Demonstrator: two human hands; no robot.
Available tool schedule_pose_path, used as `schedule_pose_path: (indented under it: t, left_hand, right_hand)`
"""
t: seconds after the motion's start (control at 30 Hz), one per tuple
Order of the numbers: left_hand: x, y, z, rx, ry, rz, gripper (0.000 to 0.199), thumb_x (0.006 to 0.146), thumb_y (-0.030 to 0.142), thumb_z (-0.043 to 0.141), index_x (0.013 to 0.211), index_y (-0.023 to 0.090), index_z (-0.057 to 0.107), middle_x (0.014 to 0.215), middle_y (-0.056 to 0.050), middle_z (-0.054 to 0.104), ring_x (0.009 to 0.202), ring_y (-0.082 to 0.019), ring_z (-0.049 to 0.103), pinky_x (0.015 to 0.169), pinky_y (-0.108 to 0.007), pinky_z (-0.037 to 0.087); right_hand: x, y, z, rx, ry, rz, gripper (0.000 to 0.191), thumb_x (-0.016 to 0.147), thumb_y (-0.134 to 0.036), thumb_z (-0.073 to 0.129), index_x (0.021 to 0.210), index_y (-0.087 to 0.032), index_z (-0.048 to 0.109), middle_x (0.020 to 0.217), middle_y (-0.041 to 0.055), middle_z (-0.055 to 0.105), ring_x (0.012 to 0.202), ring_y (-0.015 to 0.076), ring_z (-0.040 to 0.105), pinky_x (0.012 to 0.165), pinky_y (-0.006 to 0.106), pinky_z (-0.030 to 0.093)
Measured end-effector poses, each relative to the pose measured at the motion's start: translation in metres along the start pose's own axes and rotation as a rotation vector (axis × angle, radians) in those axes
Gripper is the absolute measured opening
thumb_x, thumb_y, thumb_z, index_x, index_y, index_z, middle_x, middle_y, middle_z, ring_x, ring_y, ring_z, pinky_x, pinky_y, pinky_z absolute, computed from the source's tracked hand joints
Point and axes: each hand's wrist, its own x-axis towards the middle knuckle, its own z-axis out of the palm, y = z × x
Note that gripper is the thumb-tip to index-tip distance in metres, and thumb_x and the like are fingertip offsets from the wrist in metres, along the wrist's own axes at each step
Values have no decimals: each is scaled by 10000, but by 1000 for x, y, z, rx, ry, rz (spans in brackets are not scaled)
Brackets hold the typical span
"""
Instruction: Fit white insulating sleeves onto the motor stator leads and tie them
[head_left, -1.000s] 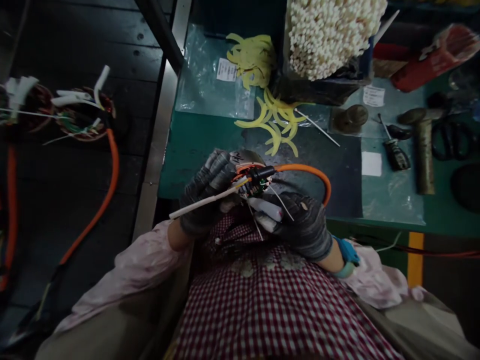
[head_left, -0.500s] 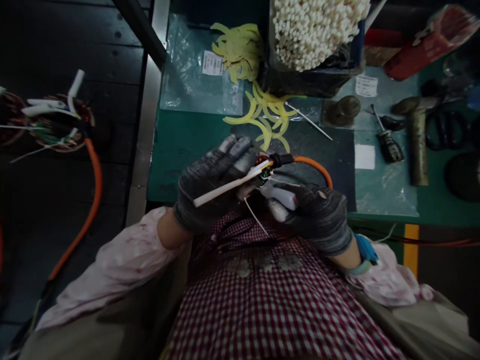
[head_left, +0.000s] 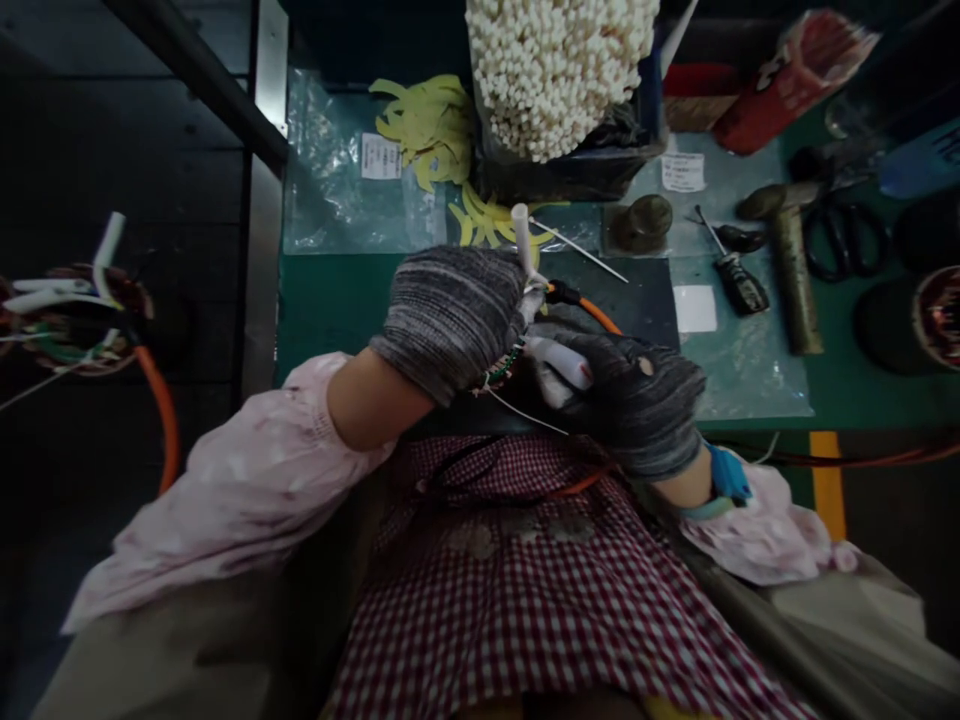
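My left hand (head_left: 457, 315), in a grey glove, is closed with its fingertips at the wires beside an upright white sleeve (head_left: 520, 238). My right hand (head_left: 626, 390), also gloved, is closed around a white-handled tool (head_left: 561, 363) whose tip is hidden. Between and below my hands shows part of a wound coil (head_left: 504, 372) with green wires, mostly covered by the left hand. An orange cable (head_left: 600, 315) runs off behind the right hand. A thin white tie tail (head_left: 529, 413) sticks out under the coil.
Behind the hands lie yellow strips (head_left: 431, 125) and a bin of white ties (head_left: 562, 75). To the right are a screwdriver (head_left: 739, 275), a hammer (head_left: 796, 270), scissors (head_left: 847, 240) and another coil (head_left: 941, 318). A coil with an orange cable (head_left: 79, 320) stands at the far left.
My left hand has turned over, knuckles up, and closed at the wires. The white sleeve now points up instead of left. The view has shifted, moving the table items leftward.
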Motion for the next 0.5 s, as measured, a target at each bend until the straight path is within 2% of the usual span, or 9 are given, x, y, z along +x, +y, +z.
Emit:
schedule_pose_path:
  t: [0.07, 0.13, 0.23, 0.3, 0.4, 0.5]
  left_hand:
    - [14, 3, -6, 64, -77, -36, 516, 1173, 479, 496, 1160, 87, 830, 1027, -114, 811, 1097, -379, 834, 1048, -496, 656]
    - [24, 11, -14, 100, -134, -91, 462, 1149, 462, 563, 1135, 97, 844, 1006, -108, 809, 1081, -382, 833, 1029, -486, 655]
    - [31, 27, -27, 153, -232, -179, 434, 1174, 428, 556, 1195, 111, 852, 1103, -157, 839, 1124, -401, 823, 1016, -496, 646]
    - [28, 37, -33, 170, -287, -225, 436, 1207, 371, 492, 1268, 106, 834, 1196, -180, 845, 1157, -374, 815, 1028, -482, 631]
    - [14, 45, -32, 168, -276, -259, 414, 1214, 356, 499, 1301, 91, 806, 1283, -192, 837, 1189, -350, 802, 1018, -452, 629]
    - [-3, 45, -20, 160, -196, -246, 483, 1128, 467, 708, 1433, 94, 747, 1552, -235, 731, 1460, -436, 686, 1142, -508, 605]
  right_hand:
    - [5, -3, 3, -136, 79, -41, 451, 1019, -639, 807, 1310, -298, 856, 1039, 127, 834, 990, 353, 816, 869, 487, 697]
    - [7, -5, 6, -160, 69, -77, 427, 1032, -622, 791, 1289, -289, 862, 1013, 124, 829, 938, 328, 809, 846, 474, 689]
    - [2, -3, 10, -207, 144, -55, 420, 997, -648, 809, 1162, -270, 889, 839, 102, 789, 800, 292, 779, 750, 444, 671]
    - [-5, 0, 7, -217, 220, -21, 452, 964, -680, 818, 1085, -253, 903, 766, 92, 774, 712, 281, 758, 679, 433, 651]
    - [-11, 11, -8, 7, 223, 51, 407, 1006, -618, 785, 1108, -243, 907, 910, 89, 860, 786, 283, 818, 718, 424, 679]
    - [5, 30, -26, 280, 237, 173, 364, 1071, -566, 754, 1212, -258, 887, 1107, 66, 899, 997, 290, 861, 904, 452, 714]
